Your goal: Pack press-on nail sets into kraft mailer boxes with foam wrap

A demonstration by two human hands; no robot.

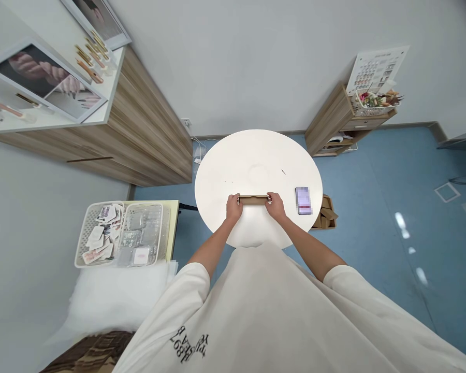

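Note:
A small brown cardboard box (253, 200) is held crosswise above the near half of the round white table (256, 155). My left hand (234, 208) grips its left end, fingers curled round the edge. At the right end, my right hand (275, 205) is closed on the box in the same way. The long side facing me shows plain brown card; what may be inside cannot be made out. To the right of my right hand a phone (303, 201) with a lit, blurred screen lies on the table.
A carton with folded cardboard pieces (326, 213) stands on the floor at the right. Left are white baskets (79, 235) of cards and clear packs, beside a wooden cabinet (151, 129). A small wooden shelf (334, 116) stands back right. Small dark bits (283, 171) lie on the table.

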